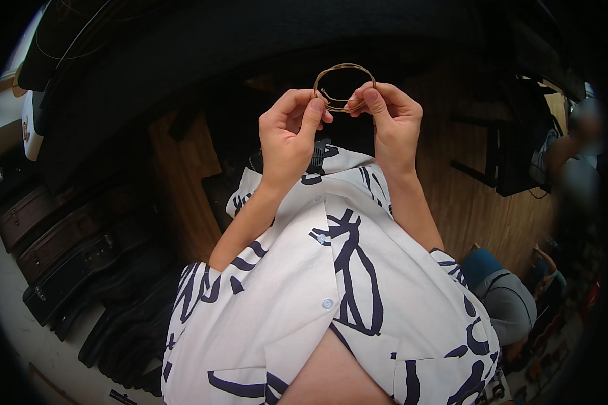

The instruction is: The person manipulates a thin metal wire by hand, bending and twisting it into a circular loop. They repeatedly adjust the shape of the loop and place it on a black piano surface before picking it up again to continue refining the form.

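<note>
A coiled loop of thin gold-coloured wire point(344, 65) is held up in front of me at chest height, a small silvery end showing inside the ring. My left hand point(290, 125) pinches the coil's left side between thumb and fingers. On the other side, my right hand point(392, 125) has its thumb and fingers closed on the coil. Both hands are above my loose white shirt point(290, 256) with dark printed strokes. Part of a dark meshed object point(317, 155) shows just below my left hand, partly hidden.
Dark and brown instrument cases point(61, 236) line the left side. A black stand-like object point(490, 158) stands on the wooden floor point(439, 216) at right. Other people point(503, 304) are at lower right, one in grey. A dark surface point(236, 40) spans the top.
</note>
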`<state>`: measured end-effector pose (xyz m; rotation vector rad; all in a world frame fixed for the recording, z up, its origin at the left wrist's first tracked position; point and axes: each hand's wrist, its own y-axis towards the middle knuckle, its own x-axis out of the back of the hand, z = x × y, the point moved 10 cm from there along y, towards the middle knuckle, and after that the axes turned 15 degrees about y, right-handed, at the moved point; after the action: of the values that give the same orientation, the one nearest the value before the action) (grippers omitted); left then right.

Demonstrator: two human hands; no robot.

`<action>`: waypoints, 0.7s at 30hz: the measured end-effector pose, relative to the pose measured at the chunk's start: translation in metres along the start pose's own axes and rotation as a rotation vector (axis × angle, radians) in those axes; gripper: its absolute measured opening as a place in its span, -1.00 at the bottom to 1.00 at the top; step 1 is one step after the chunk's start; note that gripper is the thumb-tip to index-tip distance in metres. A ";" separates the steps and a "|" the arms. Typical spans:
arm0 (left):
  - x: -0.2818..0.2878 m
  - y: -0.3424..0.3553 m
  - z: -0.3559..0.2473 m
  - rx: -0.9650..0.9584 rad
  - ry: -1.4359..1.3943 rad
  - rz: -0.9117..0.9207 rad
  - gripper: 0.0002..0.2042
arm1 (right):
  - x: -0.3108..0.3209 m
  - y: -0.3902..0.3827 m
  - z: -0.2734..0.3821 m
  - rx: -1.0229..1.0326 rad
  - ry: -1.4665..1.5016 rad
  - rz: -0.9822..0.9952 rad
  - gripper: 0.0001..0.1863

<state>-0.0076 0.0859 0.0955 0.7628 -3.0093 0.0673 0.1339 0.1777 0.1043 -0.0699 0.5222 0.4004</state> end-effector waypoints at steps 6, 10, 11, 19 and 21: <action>-0.003 -0.001 0.008 0.034 -0.049 0.010 -0.85 | -0.005 0.000 -0.020 -0.130 0.286 0.129 -0.78; -0.004 -0.001 0.011 0.033 -0.076 0.028 -0.85 | -0.002 0.004 -0.019 -0.137 0.175 0.148 -0.79; -0.003 -0.002 0.011 0.036 -0.077 0.029 -0.85 | -0.002 0.004 -0.018 -0.136 0.135 0.142 -0.79; -0.005 0.003 0.012 0.070 -0.007 0.120 -0.85 | 0.005 0.007 -0.014 -0.263 -0.105 0.134 -0.85; -0.008 0.002 0.017 0.078 0.061 0.200 -0.87 | 0.013 0.004 -0.017 -0.313 -0.174 0.119 -0.87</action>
<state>-0.0023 0.0905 0.0784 0.4526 -3.0291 0.2105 0.1345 0.1829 0.0831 -0.3042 0.2895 0.5972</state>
